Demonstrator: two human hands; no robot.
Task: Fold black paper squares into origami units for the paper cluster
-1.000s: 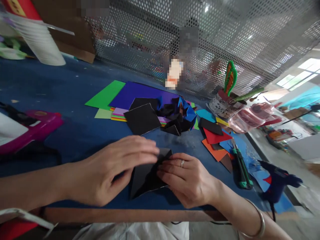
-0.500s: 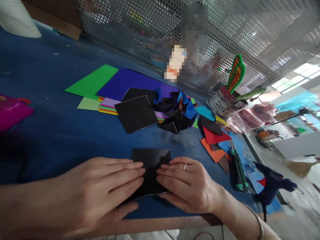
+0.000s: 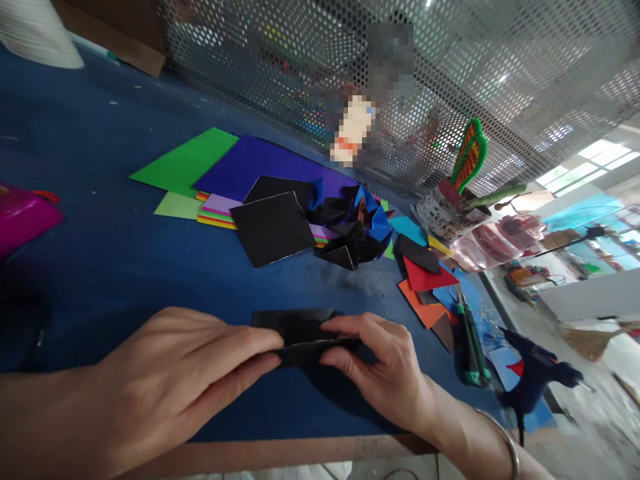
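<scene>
A sheet of black paper (image 3: 295, 325) lies near the table's front edge, its near side lifted and bent up toward the far side. My left hand (image 3: 200, 367) pinches the raised edge at the left between thumb and fingers. At the right end, my right hand (image 3: 375, 360) grips the same edge, thumb below and fingers on top. Beyond them rests another black paper square (image 3: 274, 230), beside a cluster of folded black and blue paper pieces (image 3: 357, 220).
Green (image 3: 185, 163) and purple sheets (image 3: 270, 160) lie at the back. To the right are coloured scraps (image 3: 423, 303), a green utility knife (image 3: 471, 347), a glue gun (image 3: 540, 373), a pink bottle (image 3: 500, 240) and a decorated pot (image 3: 447, 207). A perforated metal panel (image 3: 280, 87) stands behind.
The black paper lay flat under both hands; now its near edge is lifted and folded back. Both hands have gone from flat fingers to pinching that edge.
</scene>
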